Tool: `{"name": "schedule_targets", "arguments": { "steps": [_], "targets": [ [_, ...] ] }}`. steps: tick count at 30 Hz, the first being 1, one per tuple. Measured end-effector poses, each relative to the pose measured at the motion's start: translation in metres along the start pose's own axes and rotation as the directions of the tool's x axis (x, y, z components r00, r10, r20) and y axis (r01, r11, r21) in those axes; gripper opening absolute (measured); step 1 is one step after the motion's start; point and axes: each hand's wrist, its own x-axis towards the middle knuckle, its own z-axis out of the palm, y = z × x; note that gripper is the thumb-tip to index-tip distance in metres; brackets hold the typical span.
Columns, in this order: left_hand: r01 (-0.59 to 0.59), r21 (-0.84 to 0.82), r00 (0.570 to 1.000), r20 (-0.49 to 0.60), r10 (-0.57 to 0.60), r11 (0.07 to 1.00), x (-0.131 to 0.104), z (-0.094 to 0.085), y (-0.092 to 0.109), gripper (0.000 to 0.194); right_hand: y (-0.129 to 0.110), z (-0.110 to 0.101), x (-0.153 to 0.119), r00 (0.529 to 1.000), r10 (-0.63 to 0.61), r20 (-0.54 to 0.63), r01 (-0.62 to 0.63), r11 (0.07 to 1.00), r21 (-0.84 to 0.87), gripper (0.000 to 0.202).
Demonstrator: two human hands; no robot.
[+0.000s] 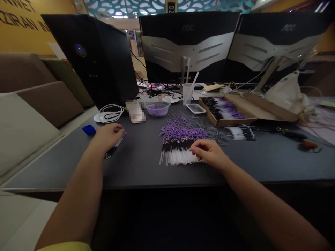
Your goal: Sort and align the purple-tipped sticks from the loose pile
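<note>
My left hand (108,136) is over the left part of the table, fingers curled and thumb close to the index finger. What it holds, if anything, is hidden. Partly under it lies a small bundle of thin sticks (112,151) with dark parts and purple ends. My right hand (210,153) is at the right side of a wide row of thin white-and-black sticks (176,155). Its thumb and index tips are drawn together at the sticks; I cannot make out anything between them. Behind the row lies a heap of short purple tubes (180,130), with thin grey pieces (216,134) beside it.
A cardboard box (218,120) holds finished-looking purple-ended sticks. Near it lie more white-and-black sticks (242,133). Toward the back stand a clear bowl (158,109) of purple pieces, a plastic cup (187,94), a small white tray (196,108) and monitors (188,45). A blue cap (89,130) sits left.
</note>
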Motion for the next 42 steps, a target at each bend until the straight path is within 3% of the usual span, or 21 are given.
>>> {"name": "schedule_targets", "arguments": {
  "steps": [3, 8, 10, 12, 17, 21, 25, 33, 42],
  "targets": [
    [-0.137, -0.043, 0.988, 0.069, 0.139, 0.990, -0.019, 0.009, 0.031, 0.034, 0.001, -0.002, 0.002, 0.999, -0.002, -0.034, 0.002, 1.000, -0.015, 0.019],
    [-0.339, -0.075, 0.894, 0.284, 0.346, 0.938, -0.060, 0.033, 0.088, 0.033, 0.003, -0.014, 0.005, 0.990, -0.036, -0.139, 0.019, 0.993, -0.118, 0.023],
    [-0.408, -0.045, 0.866, 0.298, 0.402, 0.912, -0.073, 0.042, 0.102, 0.029, 0.004, -0.022, 0.007, 0.982, -0.064, -0.180, 0.028, 0.979, -0.200, 0.023],
    [-0.431, 0.012, 0.868, 0.278, 0.411, 0.902, -0.081, 0.049, 0.109, 0.025, 0.005, -0.032, 0.009, 0.971, -0.113, -0.212, 0.039, 0.945, -0.325, 0.023],
    [-0.393, 0.074, 0.891, 0.276, 0.360, 0.916, -0.082, 0.053, 0.111, 0.018, 0.012, -0.059, 0.014, 0.956, -0.234, -0.179, 0.050, 0.728, -0.683, 0.018],
    [-0.365, 0.104, 0.902, 0.284, 0.324, 0.925, -0.082, 0.052, 0.112, 0.020, 0.023, -0.067, 0.018, 0.981, -0.153, -0.122, 0.007, 0.653, -0.758, 0.018],
    [-0.349, 0.121, 0.907, 0.292, 0.303, 0.929, -0.083, 0.051, 0.113, 0.021, 0.028, -0.061, 0.020, 0.991, -0.121, -0.056, 0.028, 0.596, -0.803, 0.020],
    [-0.332, 0.107, 0.912, 0.292, 0.290, 0.937, -0.081, 0.054, 0.112, 0.020, 0.028, -0.052, 0.019, 0.992, -0.120, -0.027, 0.040, 0.519, -0.854, 0.013],
    [-0.293, 0.030, 0.916, 0.297, 0.271, 0.956, -0.077, 0.055, 0.108, 0.018, 0.028, -0.054, 0.019, 0.982, -0.159, -0.099, 0.005, 0.552, -0.834, 0.009]
  ]
}}
